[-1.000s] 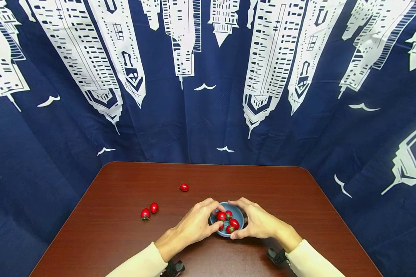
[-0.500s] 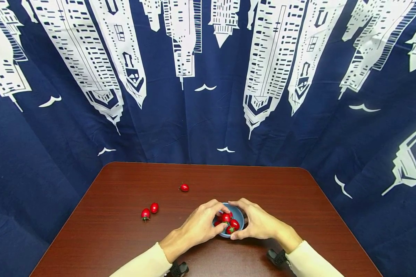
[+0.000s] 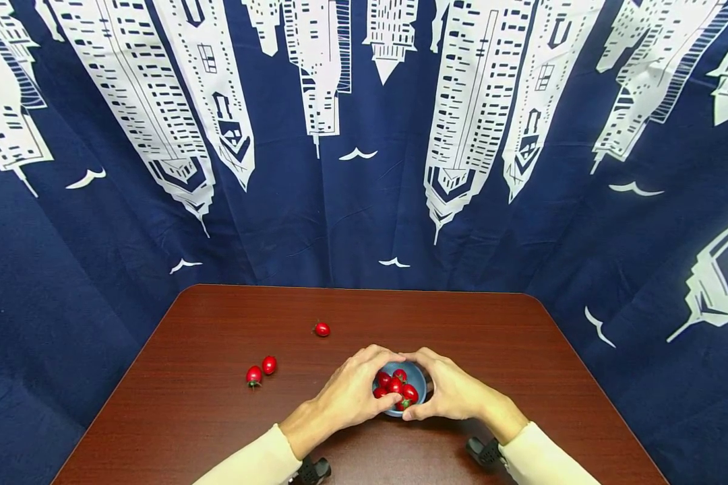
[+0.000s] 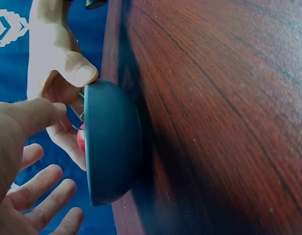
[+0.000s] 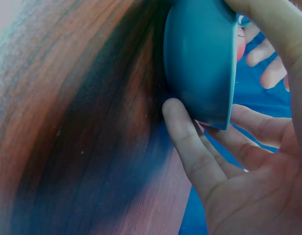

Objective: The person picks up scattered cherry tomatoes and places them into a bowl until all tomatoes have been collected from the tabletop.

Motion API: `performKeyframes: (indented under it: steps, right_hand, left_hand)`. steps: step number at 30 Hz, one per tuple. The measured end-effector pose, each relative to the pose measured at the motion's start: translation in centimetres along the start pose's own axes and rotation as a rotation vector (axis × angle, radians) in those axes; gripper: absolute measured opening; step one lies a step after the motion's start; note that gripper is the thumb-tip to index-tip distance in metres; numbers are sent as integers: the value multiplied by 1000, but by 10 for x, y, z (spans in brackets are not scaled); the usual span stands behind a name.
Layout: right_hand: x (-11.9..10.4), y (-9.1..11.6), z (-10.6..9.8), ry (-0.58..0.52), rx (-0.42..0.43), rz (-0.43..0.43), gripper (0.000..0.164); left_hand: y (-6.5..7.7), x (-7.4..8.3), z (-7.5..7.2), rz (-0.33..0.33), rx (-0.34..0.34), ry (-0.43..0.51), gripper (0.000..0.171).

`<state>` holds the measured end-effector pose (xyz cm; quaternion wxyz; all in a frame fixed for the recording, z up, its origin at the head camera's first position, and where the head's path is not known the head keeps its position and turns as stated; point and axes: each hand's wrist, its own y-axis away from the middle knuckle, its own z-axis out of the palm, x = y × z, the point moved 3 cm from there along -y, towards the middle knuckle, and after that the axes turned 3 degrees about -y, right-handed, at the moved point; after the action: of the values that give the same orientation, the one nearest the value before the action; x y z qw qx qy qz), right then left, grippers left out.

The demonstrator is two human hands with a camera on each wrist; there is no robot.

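A small blue bowl [image 3: 417,378] stands on the table with several red cherry tomatoes [image 3: 409,393] in it, some with green stems. My right hand [image 3: 455,389] grips the bowl from the right, thumb at the near rim and fingers round the far side. In the right wrist view, fingers [image 5: 190,142] of that hand reach along the outside of the bowl [image 5: 200,63]. My left hand [image 3: 354,387] arches over the bowl's left side, fingers and thumb parted and nothing held. The left wrist view shows its fingers [image 4: 48,191] spread beside the rim.
Two cherry tomatoes [image 3: 254,376] lie close together on the left of the brown table [image 3: 461,323]. Another tomato [image 3: 322,329] lies farther back, left of the bowl. A navy cloth [image 3: 376,215] with white building prints hangs behind the table.
My left hand carried a cherry tomato toward the bowl's middle and has let it go among the others. Its fingers have spread apart. My right hand has stayed on the bowl.
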<state>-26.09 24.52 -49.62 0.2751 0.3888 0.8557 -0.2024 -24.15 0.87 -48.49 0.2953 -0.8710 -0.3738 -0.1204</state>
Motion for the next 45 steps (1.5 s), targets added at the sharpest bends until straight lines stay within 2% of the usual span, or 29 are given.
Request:
performKeyframes:
  steps: [11,20,27,35,45]
  right_hand:
    - [1,0,0,5,2,5,100]
    - [2,0,0,11,-4,22,103]
    - [2,-2,-1,28,-6,5,104]
    - [1,-6,0,24,-8,7,104]
    - [1,-3,-1,20,-10,18,104]
  left_hand:
    - [0,-3,-2,13,8,5,57]
    - [-2,-11,-6,-44,-3,8,56]
    - [-3,-17,-14,-66,34,-9,55]
    - [-2,-33,-26,-125,79,-7,49]
    - [-2,-58,-28,-220,125,12,45]
